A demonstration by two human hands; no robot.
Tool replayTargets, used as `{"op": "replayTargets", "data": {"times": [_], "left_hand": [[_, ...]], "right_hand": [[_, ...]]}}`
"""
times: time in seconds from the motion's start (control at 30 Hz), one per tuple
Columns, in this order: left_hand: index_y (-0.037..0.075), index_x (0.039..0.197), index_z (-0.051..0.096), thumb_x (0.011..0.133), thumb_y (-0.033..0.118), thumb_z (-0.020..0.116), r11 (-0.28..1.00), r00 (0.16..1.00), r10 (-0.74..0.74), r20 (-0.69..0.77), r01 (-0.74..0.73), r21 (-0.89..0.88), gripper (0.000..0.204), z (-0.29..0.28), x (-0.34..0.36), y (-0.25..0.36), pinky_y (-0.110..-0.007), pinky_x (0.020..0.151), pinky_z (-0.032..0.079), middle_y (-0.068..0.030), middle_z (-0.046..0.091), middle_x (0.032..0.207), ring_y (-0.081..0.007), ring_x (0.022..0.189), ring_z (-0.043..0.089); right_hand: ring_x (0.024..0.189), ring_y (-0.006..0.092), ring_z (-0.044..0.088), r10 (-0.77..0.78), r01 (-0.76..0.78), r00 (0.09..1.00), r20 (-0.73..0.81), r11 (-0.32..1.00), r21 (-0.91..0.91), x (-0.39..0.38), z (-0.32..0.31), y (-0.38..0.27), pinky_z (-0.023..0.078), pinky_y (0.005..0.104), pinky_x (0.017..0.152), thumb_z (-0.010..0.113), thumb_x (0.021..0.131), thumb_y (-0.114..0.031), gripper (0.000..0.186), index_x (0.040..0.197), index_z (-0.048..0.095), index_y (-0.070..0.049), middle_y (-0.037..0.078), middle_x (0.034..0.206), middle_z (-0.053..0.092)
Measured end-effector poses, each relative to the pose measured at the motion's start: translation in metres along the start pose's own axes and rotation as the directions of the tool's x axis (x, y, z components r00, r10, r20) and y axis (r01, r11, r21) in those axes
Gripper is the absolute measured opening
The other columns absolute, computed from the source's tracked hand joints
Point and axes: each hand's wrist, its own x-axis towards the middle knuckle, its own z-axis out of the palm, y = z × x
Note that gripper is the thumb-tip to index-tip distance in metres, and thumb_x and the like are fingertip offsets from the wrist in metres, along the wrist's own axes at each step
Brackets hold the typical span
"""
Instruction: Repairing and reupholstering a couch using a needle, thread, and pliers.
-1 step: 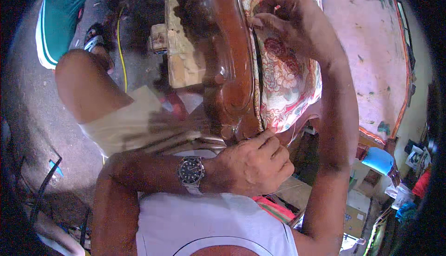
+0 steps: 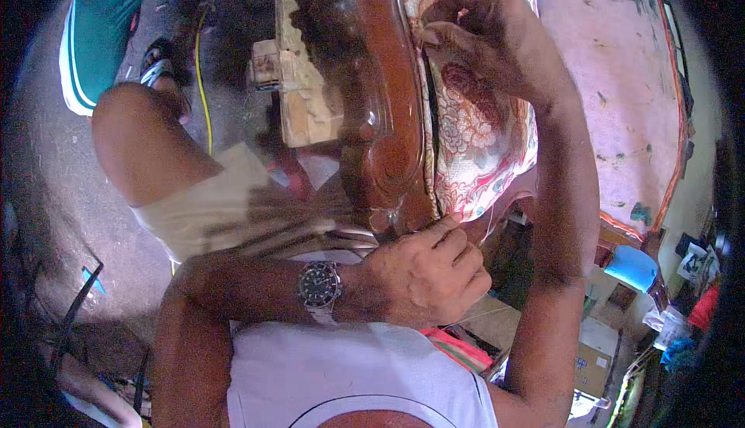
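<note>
Comprises floral upholstery fabric (image 2: 485, 152) between one and two o'clock beside varnished wooden frame (image 2: 396, 86), likely light, soft, pliable, best taken by piped edge (image 2: 428, 172), with left hand (image 2: 427, 277) at five clamped on lower corner, right hand (image 2: 493, 44), apart at one, pinched together, contents unclear.

No text or number is legible, even on the wristwatch (image 2: 319, 284).

Change relative to the earlier view: minimal. Any displacement of the right hand (image 2: 497, 44) at the patterned fabric (image 2: 477, 145), or of the left hand (image 2: 423, 277) at its lower corner, is too slight to determine.
</note>
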Motion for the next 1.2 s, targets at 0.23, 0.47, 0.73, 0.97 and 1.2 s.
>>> {"op": "replayTargets", "data": {"times": [0.23, 0.47, 0.73, 0.97, 1.2], "left_hand": [[0.005, 0.093, 0.065, 0.079, 0.027, 0.061, 1.000, 0.998, -0.016, 0.063, 0.014, 0.027, 0.027, 0.000, 0.000, 0.000, -0.048, 0.093, 0.058, -0.0120, 0.063, 0.089, -0.0312, 0.094, 0.066], [0.001, 0.086, 0.064, 0.079, 0.023, 0.062, 1.000, 1.000, 0.001, 0.000, -0.001, -0.013, 0.023, 0.002, 0.000, -0.001, -0.047, 0.093, 0.055, -0.0146, 0.064, 0.084, -0.0302, 0.087, 0.066], [0.002, 0.091, 0.065, 0.081, 0.025, 0.061, 1.000, 1.000, 0.002, 0.015, -0.001, -0.005, 0.025, -0.002, -0.002, -0.003, -0.047, 0.093, 0.057, -0.0134, 0.064, 0.086, -0.0304, 0.089, 0.066], [0.001, 0.089, 0.066, 0.083, 0.023, 0.062, 1.000, 1.000, 0.005, 0.006, -0.004, -0.007, 0.023, -0.002, -0.002, -0.004, -0.047, 0.092, 0.056, -0.0149, 0.066, 0.087, -0.0310, 0.088, 0.067], [0.000, 0.091, 0.066, 0.083, 0.022, 0.062, 0.999, 1.000, 0.007, 0.023, -0.007, -0.035, 0.024, -0.006, -0.002, -0.005, -0.047, 0.092, 0.056, -0.0147, 0.067, 0.088, -0.0307, 0.090, 0.067]], "right_hand": [[0.095, 0.0105, 0.069, -0.127, 0.119, 0.988, 0.084, 0.988, 0.097, 0.007, -0.005, 0.006, 0.057, 0.0287, 0.086, 0.075, 0.095, -0.006, 0.017, 0.107, 0.068, 0.003, 0.006, 0.100, 0.075], [0.092, 0.0117, 0.070, -0.102, 0.106, 0.984, 0.145, 0.994, -0.024, 0.010, -0.007, 0.002, 0.057, 0.0302, 0.085, 0.081, 0.091, -0.009, 0.024, 0.111, 0.071, 0.002, 0.006, 0.099, 0.076], [0.086, 0.0129, 0.070, -0.138, 0.163, 0.983, 0.118, 0.957, -0.240, 0.006, -0.016, -0.007, 0.057, 0.0320, 0.083, 0.076, 0.095, -0.010, 0.016, 0.105, 0.072, 0.002, 0.006, 0.094, 0.077], [0.080, 0.0135, 0.068, -0.158, 0.199, 0.968, 0.196, 0.957, -0.210, 0.012, -0.017, -0.018, 0.056, 0.0334, 0.077, 0.075, 0.091, -0.008, 0.014, 0.102, 0.072, 0.000, 0.008, 0.086, 0.074], [0.077, 0.0244, 0.073, 0.134, 0.015, 0.939, 0.316, 0.905, -0.426, 0.024, -0.021, -0.053, 0.056, 0.0405, 0.071, 0.075, 0.089, -0.010, 0.014, 0.100, 0.072, -0.001, 0.012, 0.082, 0.074]]}}
